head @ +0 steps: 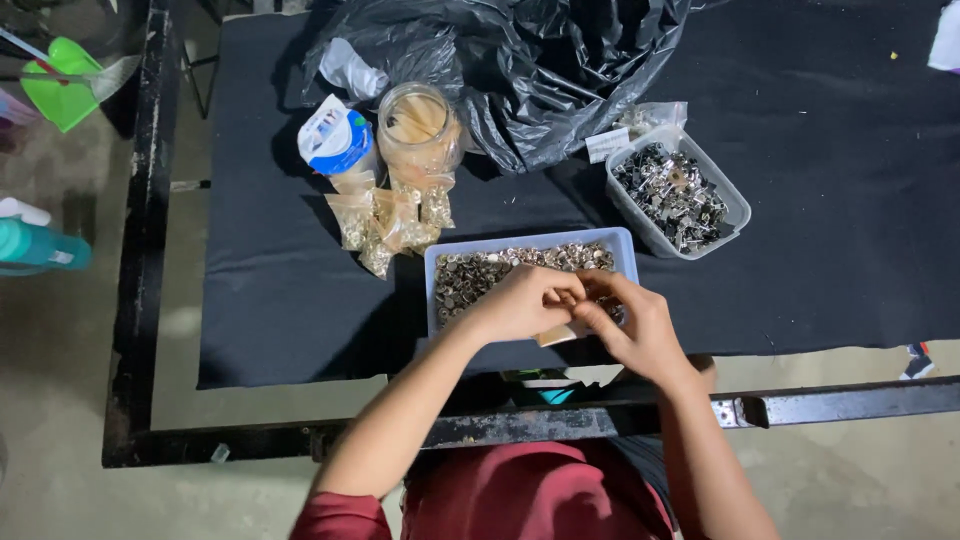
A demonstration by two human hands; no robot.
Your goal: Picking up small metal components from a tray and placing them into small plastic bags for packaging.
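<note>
Both my hands, left hand (520, 303) and right hand (632, 325), are pinched together over the rectangular plastic tray (622, 243) of shiny round metal eyelets (480, 272), long side running left-right; can't tell what they're pinching.

– Underfoot? Pale, scuffed concrete floor (70, 330), dimly lit.
– Furniture? Desk (280, 300) draped in black cloth, framed by worn black metal bars (140, 250). Green plastic scoop (58, 85) at far left edge.

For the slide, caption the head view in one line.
Both hands, left hand and right hand, meet over a pale tray of small metal pieces on a black-covered table.
</note>
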